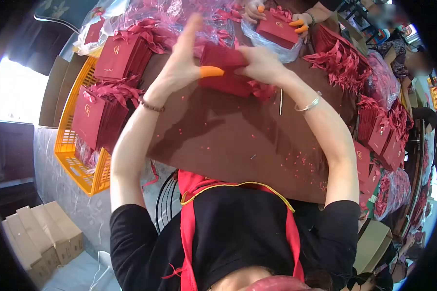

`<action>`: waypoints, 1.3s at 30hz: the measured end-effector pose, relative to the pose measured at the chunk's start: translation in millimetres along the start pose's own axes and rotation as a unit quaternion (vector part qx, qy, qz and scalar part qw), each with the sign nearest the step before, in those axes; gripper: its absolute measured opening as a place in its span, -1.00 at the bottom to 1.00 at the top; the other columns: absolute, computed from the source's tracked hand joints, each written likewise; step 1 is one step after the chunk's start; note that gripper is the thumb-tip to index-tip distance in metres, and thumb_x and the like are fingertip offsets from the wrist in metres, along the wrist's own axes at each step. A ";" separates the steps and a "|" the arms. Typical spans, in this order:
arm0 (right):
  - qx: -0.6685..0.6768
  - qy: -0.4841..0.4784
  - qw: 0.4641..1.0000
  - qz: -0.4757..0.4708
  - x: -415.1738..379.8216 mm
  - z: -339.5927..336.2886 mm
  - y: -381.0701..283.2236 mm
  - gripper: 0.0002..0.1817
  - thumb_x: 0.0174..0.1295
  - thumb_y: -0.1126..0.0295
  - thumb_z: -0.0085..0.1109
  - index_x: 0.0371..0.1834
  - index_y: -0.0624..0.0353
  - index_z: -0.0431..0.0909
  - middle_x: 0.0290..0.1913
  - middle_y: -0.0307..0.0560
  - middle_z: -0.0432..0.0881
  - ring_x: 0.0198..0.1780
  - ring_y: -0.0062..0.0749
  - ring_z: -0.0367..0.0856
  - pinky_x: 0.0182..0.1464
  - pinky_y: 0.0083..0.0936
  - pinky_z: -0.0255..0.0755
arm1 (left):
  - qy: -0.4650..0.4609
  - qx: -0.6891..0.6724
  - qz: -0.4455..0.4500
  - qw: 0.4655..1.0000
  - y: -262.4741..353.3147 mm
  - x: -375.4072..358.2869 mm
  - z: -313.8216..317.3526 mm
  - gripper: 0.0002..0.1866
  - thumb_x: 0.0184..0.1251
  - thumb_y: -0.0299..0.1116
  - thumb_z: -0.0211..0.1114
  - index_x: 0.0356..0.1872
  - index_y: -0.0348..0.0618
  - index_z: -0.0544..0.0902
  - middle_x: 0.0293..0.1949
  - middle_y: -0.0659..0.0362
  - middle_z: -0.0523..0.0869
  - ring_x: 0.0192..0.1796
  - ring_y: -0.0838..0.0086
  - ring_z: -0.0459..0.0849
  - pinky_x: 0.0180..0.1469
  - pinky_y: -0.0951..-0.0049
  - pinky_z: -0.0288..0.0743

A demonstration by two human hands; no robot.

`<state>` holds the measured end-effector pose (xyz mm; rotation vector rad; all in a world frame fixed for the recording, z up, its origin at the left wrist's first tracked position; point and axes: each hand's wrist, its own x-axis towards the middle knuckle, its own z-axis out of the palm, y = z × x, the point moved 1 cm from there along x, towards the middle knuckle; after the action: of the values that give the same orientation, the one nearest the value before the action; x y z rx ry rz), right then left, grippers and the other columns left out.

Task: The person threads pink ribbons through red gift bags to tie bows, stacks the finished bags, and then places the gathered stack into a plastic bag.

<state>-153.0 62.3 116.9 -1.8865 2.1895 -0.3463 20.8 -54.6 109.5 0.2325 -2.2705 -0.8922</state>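
My left hand (180,60) is raised at the left side of a small stack of red paper bags (221,63), its fingers stretched out and an orange cover on the thumb. On the stack's right edge, my right hand (263,65) is closed, with thumb and fingers around the bags; its fingertips are blurred. The stack lies near the far side of the brown table (218,140), with red ribbon at its lower right. A thin metallic stick (280,102) lies just below my right hand.
Stacks of red ribboned bags (119,56) stand at left beside a yellow crate (77,160). More bags (342,58) lie at right. Across the table, a co-worker's hands (301,22) hold a red bag (277,29) over clear plastic. Red scraps dot the table. Cardboard boxes (43,233) sit lower left.
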 end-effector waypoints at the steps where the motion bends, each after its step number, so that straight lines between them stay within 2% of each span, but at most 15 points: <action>1: 0.050 0.039 0.998 -0.002 -5.7 -7.2 4.8 -0.52 -0.06 0.25 0.35 -0.05 0.18 0.52 -0.20 0.08 0.65 -0.12 -0.07 0.61 -0.08 -0.33 0.46 | 0.039 -0.063 -0.017 0.997 -5.8 -7.3 -3.6 0.31 -0.28 -0.24 0.62 0.41 -0.28 -0.22 0.42 -0.15 -0.03 0.47 0.19 -0.03 0.43 0.31 -0.07; 3: 0.177 0.114 0.978 0.006 -11.3 -14.3 21.9 -0.52 -0.04 0.39 0.37 0.00 0.28 0.52 -0.13 -0.03 0.67 -0.10 -0.40 0.62 0.00 -0.50 0.43 | 0.100 -0.167 -0.138 0.971 -17.1 -26.4 11.1 0.35 -0.25 -0.25 0.61 0.40 -0.28 -0.33 0.43 -0.16 -0.08 0.47 0.18 -0.06 0.42 0.30 -0.08; 4: 0.172 0.116 0.978 0.004 -13.8 -20.1 18.9 -0.52 -0.04 0.39 0.37 0.00 0.28 0.52 -0.13 -0.03 0.67 -0.10 -0.40 0.62 0.00 -0.50 0.43 | 0.108 -0.282 -0.131 0.944 -39.0 -36.0 32.2 0.34 -0.20 -0.32 0.59 0.40 -0.26 -0.40 0.42 -0.14 -0.01 0.46 0.18 -0.03 0.42 0.27 -0.09; 6: 0.452 0.084 0.888 -0.019 -27.3 -28.6 8.6 -0.58 0.02 0.49 0.32 0.00 0.34 0.51 -0.10 -0.11 0.65 -0.08 -0.51 0.58 0.02 -0.55 0.41 | 0.102 -0.500 -0.178 0.841 -22.5 -36.8 49.3 -0.02 0.05 -0.43 0.41 0.39 -0.29 -0.10 0.31 -0.06 0.24 0.33 0.26 0.26 0.33 0.34 0.16; 8: 0.537 0.097 0.838 -0.007 -34.2 -23.4 1.4 -0.61 0.04 0.53 0.30 -0.01 0.32 0.53 -0.08 -0.15 0.63 -0.08 -0.52 0.57 0.03 -0.54 0.43 | 0.124 -0.587 -0.249 0.760 -17.5 -32.7 60.5 -0.42 0.25 -0.48 0.17 0.27 -0.33 0.18 0.15 0.05 0.44 0.17 0.41 0.46 0.20 0.41 0.35; 11: 0.612 0.135 0.778 0.035 -39.9 -6.3 3.5 -0.60 0.04 0.52 0.31 0.00 0.29 0.52 -0.07 -0.14 0.62 -0.08 -0.49 0.58 0.03 -0.52 0.44 | 0.233 -0.497 -0.243 0.800 -17.5 -21.3 74.6 -0.51 0.25 -0.54 0.08 0.21 -0.33 0.23 0.02 0.04 0.52 0.07 0.40 0.53 0.11 0.40 0.45; 14: 0.708 0.135 0.689 0.072 -40.3 19.5 13.6 -0.61 0.05 0.50 0.31 -0.01 0.30 0.50 -0.06 -0.11 0.61 -0.08 -0.46 0.59 0.02 -0.49 0.47 | 0.211 -0.439 -0.245 0.838 -7.7 -10.2 73.1 -0.63 0.23 -0.58 0.04 0.07 -0.37 0.30 -0.07 -0.01 0.54 -0.10 0.40 0.61 -0.14 0.45 0.59; 18: 0.757 0.143 0.631 0.086 -35.7 26.7 28.3 -0.62 0.02 0.52 0.32 -0.06 0.33 0.51 -0.10 -0.06 0.63 -0.12 -0.42 0.62 -0.02 -0.47 0.50 | 0.139 -0.411 -0.300 0.850 6.9 2.6 71.8 -0.51 0.26 -0.59 0.00 0.22 -0.26 0.16 0.09 0.01 0.44 0.07 0.41 0.52 0.05 0.41 0.49; 19: 0.763 0.144 0.624 0.089 -31.6 28.3 36.3 -0.62 0.02 0.52 0.33 -0.05 0.33 0.50 -0.09 -0.04 0.62 -0.13 -0.41 0.63 -0.03 -0.46 0.51 | 0.114 -0.408 -0.276 0.863 0.5 2.2 74.0 -0.45 0.33 -0.48 0.04 0.30 -0.22 0.05 0.17 0.02 0.37 0.14 0.41 0.46 0.11 0.40 0.43; 22: 0.777 0.137 0.604 0.112 -25.5 11.3 52.0 -0.62 0.03 0.51 0.32 -0.05 0.33 0.51 -0.09 -0.04 0.63 -0.13 -0.41 0.63 -0.03 -0.46 0.52 | 0.075 -0.347 -0.290 0.889 -2.8 38.4 74.3 -0.46 0.37 -0.36 0.12 0.27 -0.28 0.13 0.09 0.00 0.47 0.08 0.38 0.51 0.06 0.41 0.47; 25: 0.761 0.174 0.619 0.082 -14.1 -17.6 75.9 -0.67 0.07 0.49 0.29 -0.09 0.34 0.54 -0.09 -0.02 0.63 -0.19 -0.37 0.65 -0.10 -0.44 0.56 | 0.060 -0.343 -0.253 0.903 -9.0 96.1 81.2 -0.58 0.31 -0.43 0.18 0.10 -0.37 0.28 -0.04 -0.03 0.56 -0.09 0.38 0.62 -0.18 0.40 0.60; 28: 0.807 0.164 0.557 0.104 -0.6 -36.1 108.3 -0.69 0.09 0.49 0.28 -0.09 0.33 0.54 -0.14 -0.04 0.64 -0.18 -0.36 0.65 -0.08 -0.41 0.57 | -0.016 -0.277 -0.303 0.912 18.8 146.6 81.2 -0.69 0.32 -0.52 0.01 0.07 -0.38 0.39 0.00 0.02 0.58 -0.08 0.38 0.64 -0.09 0.39 0.59; 32: 0.810 0.196 0.548 0.068 0.1 -37.6 133.5 -0.68 0.07 0.50 0.30 -0.08 0.27 0.54 -0.12 -0.09 0.64 -0.17 -0.40 0.65 -0.03 -0.44 0.55 | -0.026 -0.372 -0.227 0.900 6.7 164.4 103.5 -0.54 0.14 -0.57 0.31 0.04 -0.43 0.33 -0.08 -0.03 0.58 -0.13 0.32 0.66 -0.17 0.38 0.63; 37: 0.770 0.177 0.610 0.059 7.4 -39.4 154.9 -0.62 0.11 0.38 0.29 -0.01 0.28 0.51 -0.08 -0.12 0.62 -0.09 -0.46 0.62 0.01 -0.54 0.51 | -0.030 -0.389 -0.248 0.887 3.0 178.3 117.3 -0.48 0.08 -0.65 0.31 0.06 -0.44 0.30 -0.09 -0.05 0.58 -0.13 0.30 0.66 -0.13 0.39 0.63; 39: 0.793 0.167 0.583 0.059 11.8 -35.4 162.2 -0.71 0.10 0.42 0.29 -0.11 0.25 0.57 -0.13 -0.13 0.65 -0.16 -0.48 0.64 -0.04 -0.55 0.51 | 0.032 -0.377 -0.270 0.885 8.0 179.9 121.4 -0.51 0.09 -0.67 0.28 0.05 -0.44 0.31 -0.09 -0.04 0.59 -0.14 0.30 0.67 -0.13 0.38 0.63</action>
<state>-317.8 74.8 97.5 -0.5431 0.9825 -1.8772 -193.5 -53.2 145.0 0.5327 -1.6393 -1.9435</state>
